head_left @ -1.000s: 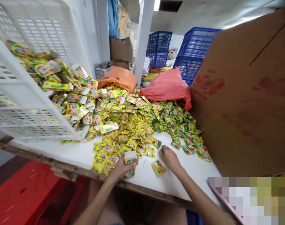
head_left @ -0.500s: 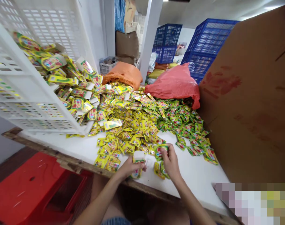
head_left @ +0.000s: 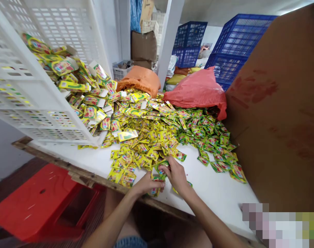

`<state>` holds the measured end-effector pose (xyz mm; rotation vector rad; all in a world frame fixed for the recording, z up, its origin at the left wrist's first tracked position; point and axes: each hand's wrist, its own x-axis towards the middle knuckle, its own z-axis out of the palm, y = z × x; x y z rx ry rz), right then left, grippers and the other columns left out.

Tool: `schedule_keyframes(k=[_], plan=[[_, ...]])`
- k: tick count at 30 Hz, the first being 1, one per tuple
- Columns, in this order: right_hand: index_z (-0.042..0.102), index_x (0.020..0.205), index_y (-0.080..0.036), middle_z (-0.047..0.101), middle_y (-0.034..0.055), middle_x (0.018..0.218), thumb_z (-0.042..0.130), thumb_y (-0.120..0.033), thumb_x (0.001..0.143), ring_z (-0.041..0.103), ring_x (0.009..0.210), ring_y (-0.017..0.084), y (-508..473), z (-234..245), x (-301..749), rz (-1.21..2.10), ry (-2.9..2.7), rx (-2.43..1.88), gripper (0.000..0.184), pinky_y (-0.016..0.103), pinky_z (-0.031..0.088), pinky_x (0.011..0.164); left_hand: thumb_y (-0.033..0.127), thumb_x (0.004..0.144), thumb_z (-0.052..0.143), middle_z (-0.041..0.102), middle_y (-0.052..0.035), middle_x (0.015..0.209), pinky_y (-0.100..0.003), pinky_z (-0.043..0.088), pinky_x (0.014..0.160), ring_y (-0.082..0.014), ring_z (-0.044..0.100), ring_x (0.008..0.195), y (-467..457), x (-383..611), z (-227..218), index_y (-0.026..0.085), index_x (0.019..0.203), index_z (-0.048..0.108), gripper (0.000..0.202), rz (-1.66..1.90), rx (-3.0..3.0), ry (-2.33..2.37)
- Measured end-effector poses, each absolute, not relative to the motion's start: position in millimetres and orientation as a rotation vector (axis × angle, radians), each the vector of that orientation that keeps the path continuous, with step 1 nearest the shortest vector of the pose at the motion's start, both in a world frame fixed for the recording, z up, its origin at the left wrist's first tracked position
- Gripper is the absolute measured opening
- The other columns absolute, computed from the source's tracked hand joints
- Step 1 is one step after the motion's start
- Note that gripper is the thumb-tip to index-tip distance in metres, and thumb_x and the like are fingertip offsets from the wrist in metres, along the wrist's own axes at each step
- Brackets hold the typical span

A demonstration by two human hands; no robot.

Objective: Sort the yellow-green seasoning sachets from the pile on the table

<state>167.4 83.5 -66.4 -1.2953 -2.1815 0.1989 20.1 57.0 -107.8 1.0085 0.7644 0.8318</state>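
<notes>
My left hand [head_left: 144, 185] is closed around a small yellow-green carton [head_left: 154, 191] near the table's front edge. Just above that carton, my right hand [head_left: 176, 174] pinches a green sachet [head_left: 160, 168], which is at the carton's upper end; whether it is inside I cannot tell. Beneath my right wrist, more sachets [head_left: 190, 184] lie partly hidden. Ahead of my hands spreads a pile of yellow sachets [head_left: 157, 136], with green sachets [head_left: 198, 127] to the right. Small cartons [head_left: 91, 112] spill out on the left.
A white plastic crate [head_left: 47, 100] lies tipped on the left of the white table [head_left: 213, 193]. An orange sack [head_left: 140, 78] and a red sack [head_left: 198, 89] stand behind the piles. On the right rises a large cardboard box [head_left: 278, 113]. A red stool [head_left: 35, 199] is at lower left.
My right hand has moved left with the green sachet, bringing it to the top of the carton. My left hand keeps its hold. The whole view has shifted slightly.
</notes>
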Motion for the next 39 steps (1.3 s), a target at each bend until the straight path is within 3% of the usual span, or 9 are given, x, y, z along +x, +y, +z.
schedule_keyframes(k=[6, 12, 17, 23, 29, 35, 37, 39], plan=[[0.049, 0.087, -0.018, 0.055, 0.0031, 0.071, 0.041, -0.037, 0.088, 0.054, 0.063, 0.016, 92, -76, 160, 0.078, -2.139, -1.277, 0.021, 0.025, 0.038, 0.056, 0.031, 0.057, 0.074, 0.059, -0.0005, 0.057, -0.025, 0.043, 0.055, -0.0124, 0.055, 0.052, 58, 20, -109, 0.012, 0.078, 0.057, 0.033, 0.82, 1.015, 0.741], [0.05, 0.08, -0.019, 0.054, 0.0007, 0.069, 0.047, -0.042, 0.086, 0.052, 0.062, 0.014, 92, -61, 177, 0.18, -2.476, -1.081, 0.023, 0.023, 0.037, 0.056, 0.032, 0.061, 0.071, 0.061, -0.0011, 0.058, -0.025, 0.044, 0.056, -0.0131, 0.056, 0.054, 56, 19, -106, 0.013, 0.084, 0.056, 0.033, 0.815, 1.004, 0.714], [0.053, 0.076, -0.019, 0.053, 0.003, 0.077, 0.048, -0.032, 0.086, 0.051, 0.076, 0.017, 90, -32, 170, 0.147, -2.661, -1.02, 0.017, 0.026, 0.038, 0.064, 0.037, 0.06, 0.071, 0.06, -0.0011, 0.057, -0.025, 0.044, 0.054, -0.0142, 0.057, 0.053, 56, 19, -102, 0.013, 0.077, 0.054, 0.034, 0.821, 0.989, 0.763], [0.054, 0.077, -0.019, 0.05, 0.0021, 0.08, 0.046, -0.025, 0.087, 0.049, 0.077, 0.015, 89, -18, 172, 0.359, -2.681, -0.999, 0.014, 0.025, 0.039, 0.066, 0.036, 0.06, 0.071, 0.061, -0.0033, 0.06, -0.025, 0.044, 0.059, -0.0139, 0.057, 0.057, 53, 19, -98, 0.012, 0.077, 0.057, 0.033, 0.792, 1.017, 0.748], [0.059, 0.089, -0.022, 0.051, 0.0024, 0.084, 0.047, -0.021, 0.086, 0.049, 0.082, 0.015, 85, -15, 173, 0.486, -2.649, -0.935, 0.013, 0.025, 0.039, 0.069, 0.037, 0.062, 0.07, 0.059, -0.0018, 0.061, -0.026, 0.044, 0.059, -0.0141, 0.058, 0.058, 55, 19, -105, 0.013, 0.08, 0.057, 0.033, 0.811, 1.041, 0.722], [0.062, 0.072, -0.02, 0.052, 0.0012, 0.075, 0.053, -0.019, 0.083, 0.049, 0.076, 0.015, 89, -19, 165, 0.502, -2.692, -0.935, 0.014, 0.025, 0.037, 0.067, 0.034, 0.063, 0.069, 0.061, -0.0024, 0.061, -0.026, 0.045, 0.061, -0.0154, 0.059, 0.06, 54, 19, -104, 0.013, 0.079, 0.059, 0.028, 0.782, 1.104, 0.726], [0.061, 0.079, -0.02, 0.054, 0.0012, 0.077, 0.055, -0.019, 0.081, 0.05, 0.077, 0.015, 89, -22, 165, 0.547, -2.608, -0.983, 0.006, 0.025, 0.038, 0.068, 0.034, 0.065, 0.067, 0.061, -0.0026, 0.061, -0.027, 0.045, 0.064, -0.016, 0.059, 0.062, 53, 17, -103, 0.012, 0.078, 0.06, 0.026, 0.785, 1.119, 0.734], [0.059, 0.091, -0.02, 0.056, 0.0014, 0.081, 0.056, -0.02, 0.081, 0.051, 0.077, 0.015, 86, -29, 168, 0.625, -2.439, -1.054, 0.011, 0.026, 0.04, 0.068, 0.033, 0.067, 0.065, 0.063, -0.0034, 0.063, -0.028, 0.044, 0.066, -0.0164, 0.058, 0.064, 53, 16, -103, 0.011, 0.08, 0.061, 0.026, 0.789, 1.132, 0.761]])
